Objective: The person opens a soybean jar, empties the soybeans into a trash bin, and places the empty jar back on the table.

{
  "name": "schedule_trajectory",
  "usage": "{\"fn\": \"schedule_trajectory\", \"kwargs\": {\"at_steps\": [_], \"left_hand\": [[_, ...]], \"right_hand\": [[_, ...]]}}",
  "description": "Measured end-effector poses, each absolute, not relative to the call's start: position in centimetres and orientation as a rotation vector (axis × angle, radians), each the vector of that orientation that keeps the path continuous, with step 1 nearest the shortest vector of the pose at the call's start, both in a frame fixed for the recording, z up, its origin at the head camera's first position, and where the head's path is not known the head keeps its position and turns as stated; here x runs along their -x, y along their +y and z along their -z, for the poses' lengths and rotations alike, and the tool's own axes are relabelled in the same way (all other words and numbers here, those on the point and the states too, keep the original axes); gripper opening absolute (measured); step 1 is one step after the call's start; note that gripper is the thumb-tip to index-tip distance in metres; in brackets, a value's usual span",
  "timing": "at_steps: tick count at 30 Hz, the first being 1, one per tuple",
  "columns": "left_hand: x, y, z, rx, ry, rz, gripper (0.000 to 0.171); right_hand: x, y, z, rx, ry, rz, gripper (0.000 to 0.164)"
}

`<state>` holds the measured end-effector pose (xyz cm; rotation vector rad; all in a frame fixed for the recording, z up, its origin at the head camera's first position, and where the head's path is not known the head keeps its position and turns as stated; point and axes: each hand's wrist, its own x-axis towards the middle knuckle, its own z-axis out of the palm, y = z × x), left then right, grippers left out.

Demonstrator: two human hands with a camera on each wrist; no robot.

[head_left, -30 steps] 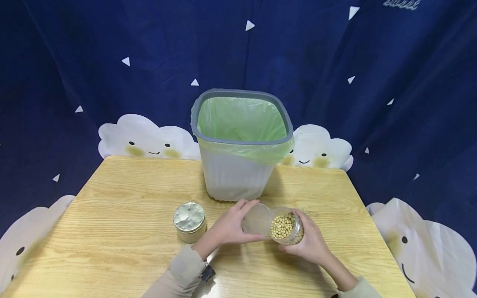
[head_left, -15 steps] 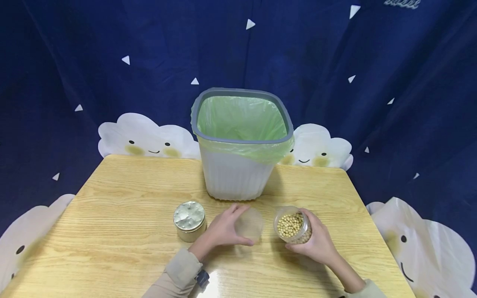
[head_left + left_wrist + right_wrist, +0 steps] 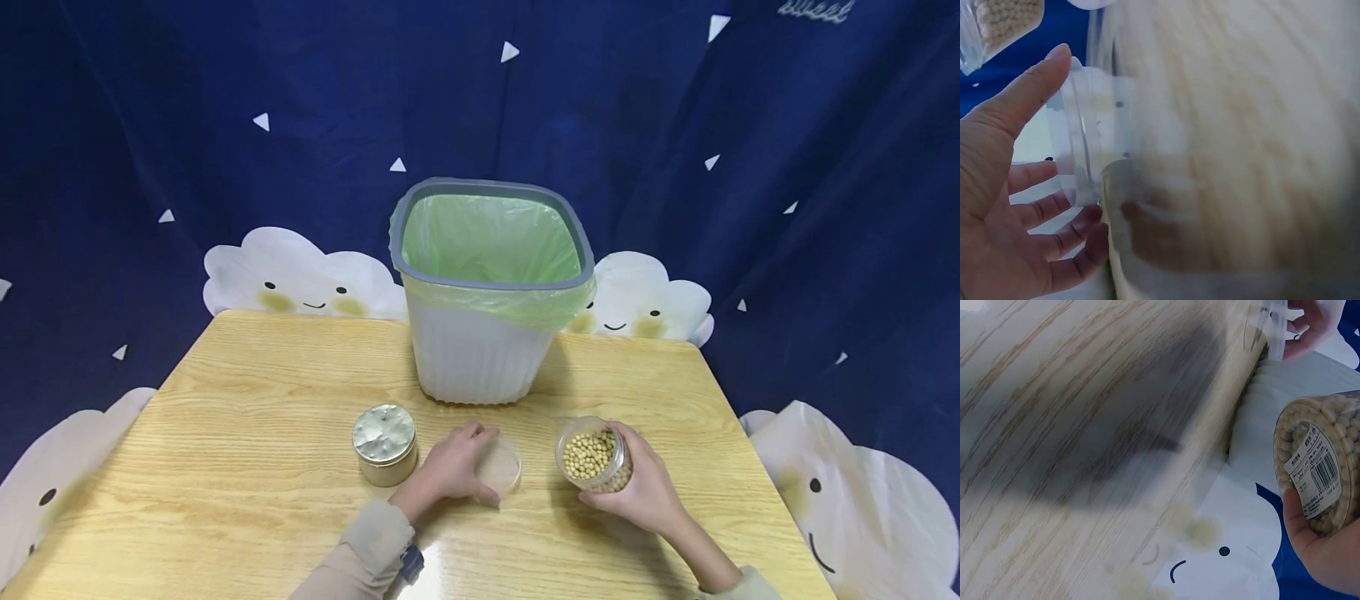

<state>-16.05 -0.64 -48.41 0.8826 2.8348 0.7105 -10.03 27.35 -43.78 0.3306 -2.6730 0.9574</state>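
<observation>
R grip (image 3: 637, 492) is wrapped round a clear jar (image 3: 618, 477) of pale beans (image 3: 588, 454), tilted, open mouth to the L, over the R half of the desk (image 3: 262, 375). L grip (image 3: 455, 465) holds a clear lid (image 3: 504, 467) by its rim, approx. midway btwn the desk's L & R edges; can't tell if it touches down. Tin (image 3: 385, 443) w/ dented top stands just beside L wrist. White bin (image 3: 480, 358) w/ green liner (image 3: 487, 237) stands nr the desk's far edge, beyond both hands.

A white, grey-rimmed plastic bin (image 3: 476, 358), lined with a thin green bag (image 3: 487, 237), and a round silver-topped tin (image 3: 385, 450) are set on a wood-grain table (image 3: 247, 433), backed by a dark-blue cloud-printed curtain (image 3: 322, 100).
</observation>
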Motion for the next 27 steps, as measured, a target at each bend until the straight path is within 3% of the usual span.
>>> {"fn": "schedule_trajectory", "kwargs": {"at_steps": [10,27], "left_hand": [[15.9,-0.3,48.3,-0.853,2.835,-0.626,0.099],[15.2,-1.2,42.8,-0.912,2.845,-0.832,0.088]], "right_hand": [[10.0,27.6,43.6,-0.307,-2.680,-0.951,0.097],[9.9,27.8,43.0,-0.281,-2.687,-0.984,0.097]]}}
